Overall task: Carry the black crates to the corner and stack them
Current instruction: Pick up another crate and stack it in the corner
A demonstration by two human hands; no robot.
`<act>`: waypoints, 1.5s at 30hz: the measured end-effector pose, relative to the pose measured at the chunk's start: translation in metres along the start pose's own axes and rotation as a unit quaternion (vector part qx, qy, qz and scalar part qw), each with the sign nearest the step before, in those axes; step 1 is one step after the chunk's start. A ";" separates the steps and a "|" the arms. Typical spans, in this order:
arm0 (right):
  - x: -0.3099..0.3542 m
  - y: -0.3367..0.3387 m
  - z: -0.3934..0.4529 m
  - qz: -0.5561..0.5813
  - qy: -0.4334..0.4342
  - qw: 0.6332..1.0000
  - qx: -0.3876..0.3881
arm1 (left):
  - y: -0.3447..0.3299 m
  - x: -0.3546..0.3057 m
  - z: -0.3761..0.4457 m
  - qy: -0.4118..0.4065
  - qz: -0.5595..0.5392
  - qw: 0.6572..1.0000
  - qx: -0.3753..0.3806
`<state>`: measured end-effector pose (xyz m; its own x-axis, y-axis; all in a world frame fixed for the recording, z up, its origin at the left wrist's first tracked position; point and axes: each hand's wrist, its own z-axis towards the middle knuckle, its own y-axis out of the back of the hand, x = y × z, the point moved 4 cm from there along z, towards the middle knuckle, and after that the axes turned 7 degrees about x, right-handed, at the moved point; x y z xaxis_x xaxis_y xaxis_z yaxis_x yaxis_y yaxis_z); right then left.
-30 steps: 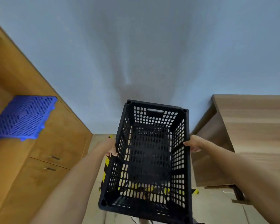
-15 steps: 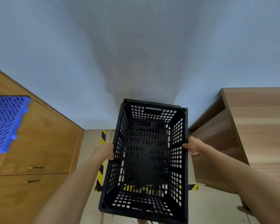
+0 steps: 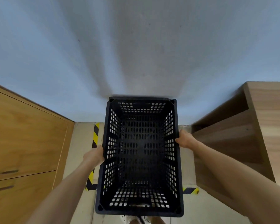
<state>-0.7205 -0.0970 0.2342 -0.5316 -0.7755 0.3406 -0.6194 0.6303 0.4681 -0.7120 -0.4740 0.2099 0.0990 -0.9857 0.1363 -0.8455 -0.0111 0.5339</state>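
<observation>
The black crate point(image 3: 141, 156) is empty and up in the air, far end right at the wall point(image 3: 136, 46), over the floor point(image 3: 82, 143) strip marked with striped tape point(image 3: 95, 136). Left hand point(image 3: 94, 155) and right hand point(image 3: 184, 139) each have their grip clamped on a long side's rim. Looks like stiff, light slotted plastic, so mid-rim holds seem fine. Wooden cabinet point(image 3: 26, 143) on the left, wooden desk point(image 3: 249, 126) on the right.

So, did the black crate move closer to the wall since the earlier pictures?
Yes. The black crate moved forward: its far rim now nearly meets the wall, between the cabinet and desk.
</observation>
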 end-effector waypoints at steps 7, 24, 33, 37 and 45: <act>-0.015 -0.013 0.033 0.036 -0.015 0.998 -0.055 | 0.004 0.001 0.021 -0.009 -0.002 1.000 0.021; -0.020 -0.027 0.025 0.031 -0.018 0.994 -0.099 | -0.023 -0.002 0.012 -0.046 -0.073 0.995 -0.042; -0.015 -0.030 0.025 -0.002 0.002 0.994 -0.109 | -0.028 0.004 0.012 -0.020 -0.048 0.998 -0.046; -0.013 -0.022 0.028 -0.047 -0.002 0.993 -0.104 | -0.030 0.001 0.011 -0.025 -0.058 0.997 -0.034; -0.022 -0.028 0.028 -0.048 -0.019 0.993 -0.102 | -0.034 -0.003 0.010 -0.035 -0.060 0.997 -0.034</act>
<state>-0.7073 -0.0966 0.1906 -0.5003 -0.8269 0.2569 -0.5400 0.5299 0.6539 -0.6885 -0.4727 0.1827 0.1589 -0.9872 0.0101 -0.7924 -0.1214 0.5979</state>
